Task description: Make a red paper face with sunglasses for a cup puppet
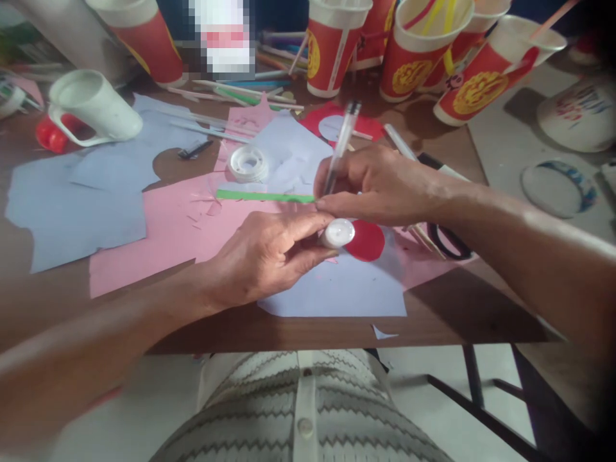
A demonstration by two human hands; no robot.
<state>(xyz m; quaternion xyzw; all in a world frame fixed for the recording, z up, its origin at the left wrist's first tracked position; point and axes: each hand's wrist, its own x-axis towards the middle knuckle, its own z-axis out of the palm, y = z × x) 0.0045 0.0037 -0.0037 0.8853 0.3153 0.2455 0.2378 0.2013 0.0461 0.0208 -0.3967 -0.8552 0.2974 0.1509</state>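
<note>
My left hand (272, 247) grips a small white cylinder (339, 232) between thumb and fingers, its round glossy end showing. My right hand (385, 183) is closed on a clear pen (342, 144), whose dark end points up; its lower tip is hidden by the fingers. The two hands nearly meet, with the right just above the cylinder. A red paper circle (369, 242) lies beside the cylinder on a pale sheet (337, 292). Left of my right fingers is a green strip (262, 195). A white tape roll (247, 163) rests behind it.
Pink paper (139, 256) and a cut pale sheet (72, 212) cover the wooden table (202, 330). Scissors (450, 247) lie under my right forearm. A white mug (106, 106) lies tipped at the left. Red paper cups (337, 54) stand at the back.
</note>
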